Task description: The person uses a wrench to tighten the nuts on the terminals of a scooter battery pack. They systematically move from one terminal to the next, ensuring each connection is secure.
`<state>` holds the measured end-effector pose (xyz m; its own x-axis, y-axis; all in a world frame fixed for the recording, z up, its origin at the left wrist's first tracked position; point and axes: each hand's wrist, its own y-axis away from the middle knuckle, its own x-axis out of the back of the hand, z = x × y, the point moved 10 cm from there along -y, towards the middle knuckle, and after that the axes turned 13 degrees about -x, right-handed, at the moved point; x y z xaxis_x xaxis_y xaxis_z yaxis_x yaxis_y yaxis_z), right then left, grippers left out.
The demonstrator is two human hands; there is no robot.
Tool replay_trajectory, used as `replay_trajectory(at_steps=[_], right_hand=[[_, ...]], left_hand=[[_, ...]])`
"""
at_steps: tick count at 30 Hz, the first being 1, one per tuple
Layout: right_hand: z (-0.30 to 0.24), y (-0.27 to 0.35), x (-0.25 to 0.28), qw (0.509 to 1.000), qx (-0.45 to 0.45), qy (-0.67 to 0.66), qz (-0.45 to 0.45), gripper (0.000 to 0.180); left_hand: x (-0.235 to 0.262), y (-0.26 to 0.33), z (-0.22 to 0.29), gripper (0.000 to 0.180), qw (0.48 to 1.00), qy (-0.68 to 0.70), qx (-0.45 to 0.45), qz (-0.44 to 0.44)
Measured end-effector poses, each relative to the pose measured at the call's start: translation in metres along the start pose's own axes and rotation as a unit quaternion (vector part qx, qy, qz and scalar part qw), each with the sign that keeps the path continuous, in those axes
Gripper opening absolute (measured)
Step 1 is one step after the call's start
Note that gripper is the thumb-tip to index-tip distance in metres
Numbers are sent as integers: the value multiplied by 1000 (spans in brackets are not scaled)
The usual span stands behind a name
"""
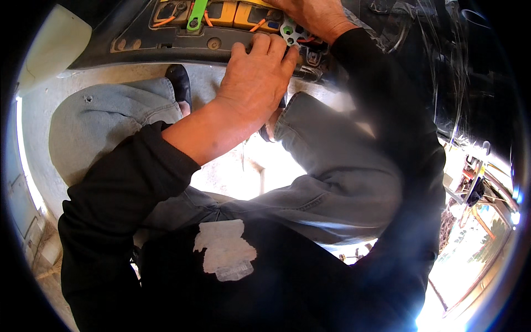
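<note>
My left hand reaches up to the near rim of a black housing, its fingers bent and slightly apart over the edge, its thumb side close to a flat metal piece with several round holes. Right beside that piece, my right hand comes in from the right; its fingers are mostly cut off by the top of the head view. Inside the housing sit yellow-orange battery blocks with orange wires. A bright green bar lies across them, with a dark bolt at its lower end.
Clear plastic wrap covers a dark surface on the right. A pale panel curves in at upper left. My bent knees in grey jeans are below the housing. Assorted clutter and a framed pane stand at far right.
</note>
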<state>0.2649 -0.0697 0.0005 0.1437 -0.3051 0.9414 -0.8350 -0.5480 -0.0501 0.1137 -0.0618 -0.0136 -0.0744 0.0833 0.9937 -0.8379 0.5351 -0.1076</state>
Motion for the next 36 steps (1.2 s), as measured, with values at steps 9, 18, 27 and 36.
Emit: replay_trajectory(at_steps=[9, 18, 27, 36], right_hand=[[-27, -1, -4, 994, 103, -1, 23, 35], [-45, -2, -6, 979, 187, -78, -19, 28], [-45, 0, -18, 969, 181, -151, -70, 29], [-3, -15, 53, 978, 20, -203, 30, 28]], left_hand=[[3, -1, -4, 61, 999, 36, 8, 37], [2, -3, -5, 57, 999, -9, 16, 26], [5, 0, -7, 52, 999, 8, 7, 37], [11, 2, -15, 57, 992, 121, 2, 33]])
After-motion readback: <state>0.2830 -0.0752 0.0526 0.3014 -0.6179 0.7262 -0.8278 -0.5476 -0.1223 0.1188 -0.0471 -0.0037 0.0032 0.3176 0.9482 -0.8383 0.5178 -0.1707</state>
